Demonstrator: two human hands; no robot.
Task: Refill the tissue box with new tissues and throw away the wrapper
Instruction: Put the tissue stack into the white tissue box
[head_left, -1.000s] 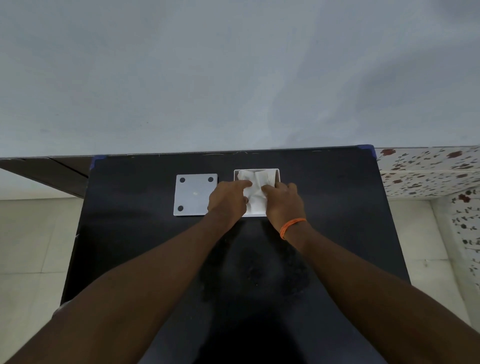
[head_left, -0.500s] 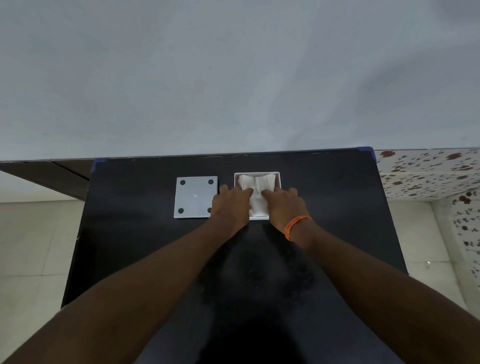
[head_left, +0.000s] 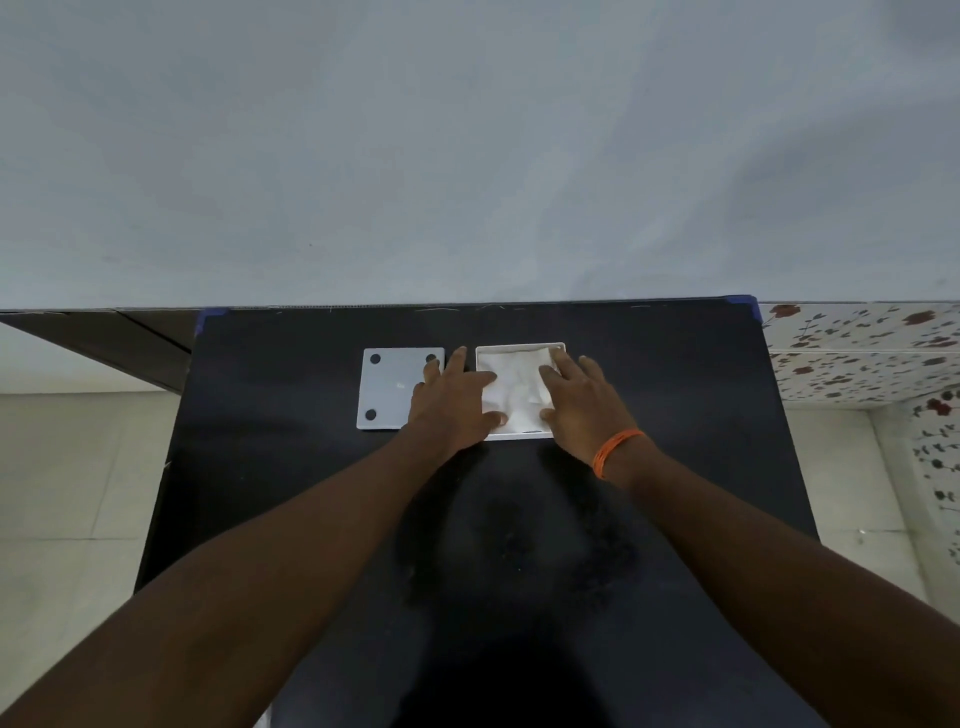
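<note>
Item 1: square white plastic tissue box (head_left: 520, 345), open side up, standing on the far half of a matte black rectangular table (head_left: 291, 467). Thin rim, sharp corners, smooth walls. No brand, label or writing readable on it.

Item 2: stack of white paper tissues (head_left: 514, 387), inside the box and filling it nearly to the rim. Top sheet soft, creased and rumpled, with a ridge running through the middle.

Item 3: flat pale grey square panel (head_left: 395, 387), smooth and matte, lying on the table just beside the box on its left. Three round dark pads show at its corners; the fourth corner is covered by the left hand. No lettering visible.

Item 4: left hand (head_left: 457, 402), palm down, fingers spread flat. It lies across the gap between panel and box, thumb and inner fingers on the left edge of the tissues, outer fingers over the panel's near right corner. It grips nothing.

Item 5: right hand (head_left: 582, 402), palm down, fingers extended and laid on the right part of the tissues and the box's right rim. Likewise flat, not closed around anything. Thin orange band (head_left: 615, 449) on the wrist.

Surroundings: table with blue tape (head_left: 743, 300) at its far corners, set against a plain grey-white wall (head_left: 467, 156); tiles printed with red flowers (head_left: 857, 353) at right; pale floor tiles (head_left: 78, 493).
</note>
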